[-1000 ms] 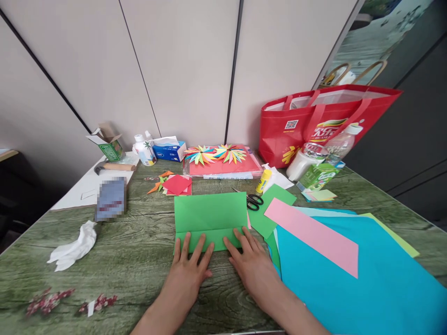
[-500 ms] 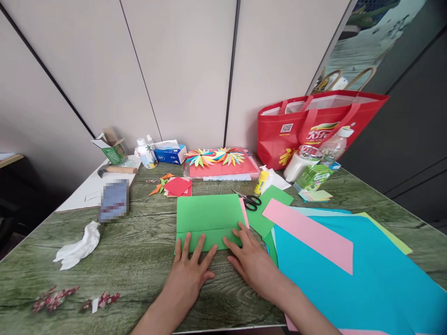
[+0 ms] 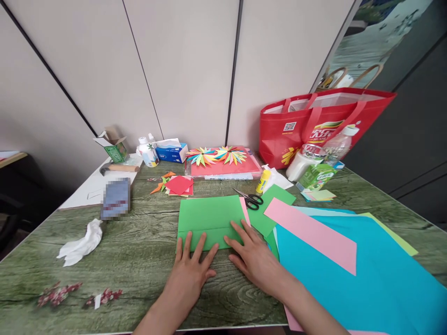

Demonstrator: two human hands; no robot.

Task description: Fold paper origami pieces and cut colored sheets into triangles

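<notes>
A green sheet of paper (image 3: 209,213) lies flat in front of me, with a crease running across its lower part. My left hand (image 3: 191,270) rests with fingers spread on its lower left edge. At the lower right, the fingers of my right hand (image 3: 253,253) are stretched out over the same sheet. A strip of pink paper (image 3: 245,210) peeks out along the sheet's right side. Just beyond that are black-handled scissors (image 3: 254,202) and another green piece of paper (image 3: 268,215).
On the right, a pink paper strip (image 3: 314,236) lies over large blue sheets (image 3: 331,288). Behind them stand a glue stick (image 3: 263,181), a green carton (image 3: 317,177) and a red bag (image 3: 279,135). At left are a crumpled tissue (image 3: 82,243) and a hammer (image 3: 120,168).
The camera view has shifted slightly. My right fingers have moved a little up the green sheet; my left hand stays at its lower edge.
</notes>
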